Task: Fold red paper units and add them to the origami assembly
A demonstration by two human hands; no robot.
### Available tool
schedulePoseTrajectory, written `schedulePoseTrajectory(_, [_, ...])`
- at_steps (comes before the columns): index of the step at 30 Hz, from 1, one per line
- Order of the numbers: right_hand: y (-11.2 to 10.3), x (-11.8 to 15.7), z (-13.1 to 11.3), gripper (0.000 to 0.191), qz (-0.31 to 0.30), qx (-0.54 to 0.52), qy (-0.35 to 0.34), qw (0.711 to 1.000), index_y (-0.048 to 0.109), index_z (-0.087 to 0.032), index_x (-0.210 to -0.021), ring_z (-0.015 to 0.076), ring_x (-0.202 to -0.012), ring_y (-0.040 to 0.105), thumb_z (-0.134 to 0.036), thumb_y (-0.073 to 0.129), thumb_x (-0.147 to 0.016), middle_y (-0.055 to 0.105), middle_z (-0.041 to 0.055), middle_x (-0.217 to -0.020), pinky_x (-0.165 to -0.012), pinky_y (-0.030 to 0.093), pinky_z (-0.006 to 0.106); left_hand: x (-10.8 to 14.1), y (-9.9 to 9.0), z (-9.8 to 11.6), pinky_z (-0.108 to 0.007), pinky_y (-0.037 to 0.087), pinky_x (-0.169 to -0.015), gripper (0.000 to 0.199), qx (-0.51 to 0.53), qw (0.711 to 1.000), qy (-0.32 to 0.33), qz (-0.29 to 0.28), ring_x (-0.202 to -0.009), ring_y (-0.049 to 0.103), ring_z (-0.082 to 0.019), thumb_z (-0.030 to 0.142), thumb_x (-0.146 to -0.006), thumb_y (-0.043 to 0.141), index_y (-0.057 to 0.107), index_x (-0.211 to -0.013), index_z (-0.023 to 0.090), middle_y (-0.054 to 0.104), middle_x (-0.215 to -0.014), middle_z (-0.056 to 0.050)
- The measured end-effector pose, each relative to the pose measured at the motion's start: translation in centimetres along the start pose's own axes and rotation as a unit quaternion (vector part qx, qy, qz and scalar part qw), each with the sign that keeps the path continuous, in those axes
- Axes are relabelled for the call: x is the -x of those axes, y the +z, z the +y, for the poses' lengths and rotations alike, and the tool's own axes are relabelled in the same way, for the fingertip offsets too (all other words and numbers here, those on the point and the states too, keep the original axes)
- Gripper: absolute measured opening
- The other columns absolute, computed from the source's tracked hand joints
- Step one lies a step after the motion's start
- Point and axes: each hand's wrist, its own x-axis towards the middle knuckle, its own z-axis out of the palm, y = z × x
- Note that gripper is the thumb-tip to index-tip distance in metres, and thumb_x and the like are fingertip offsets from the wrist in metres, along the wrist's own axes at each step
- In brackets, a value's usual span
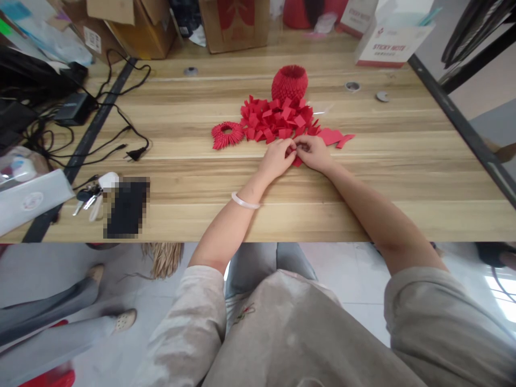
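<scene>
Both hands meet at the near edge of a heap of folded red paper pieces [278,118]. My left hand [279,157], with a pale bangle on its wrist, and my right hand [313,152] have their fingers closed on a small red paper piece [297,161], partly hidden by the fingertips. Behind the heap stands a round red paper vase [289,83] built of interlocked folds, its top open. A flat ring of red folded paper [227,134] lies left of the heap. To the right of my right hand are flat red paper slips [332,136].
Black cables [121,118] and a plug spread over the table's left side, near keys [91,196] and a pixelated dark rectangle [128,207]. Cardboard boxes [234,24] and a sticky note box [393,43] line the back. Another person's legs [60,322] show at lower left.
</scene>
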Motion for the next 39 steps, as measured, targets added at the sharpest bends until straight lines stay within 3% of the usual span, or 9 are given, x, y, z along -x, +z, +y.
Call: schedulePoseTrajectory(39, [-0.08, 0.04, 0.05, 0.021, -0.006, 0.01, -0.004, 1.0, 0.065, -0.018, -0.086, 0.02, -0.072, 0.055, -0.02, 0.05, -0.072, 0.064, 0.0057, -0.076, -0.067, 0.045, 0.034, -0.04, 0.03, -0.02, -0.035, 0.044, -0.09, 0.014, 0.008, 1.0, 0.008, -0.012, -0.09, 0.058, -0.019, 0.017, -0.082, 0.051, 0.061, -0.092, 0.016, 0.064, -0.088, -0.006])
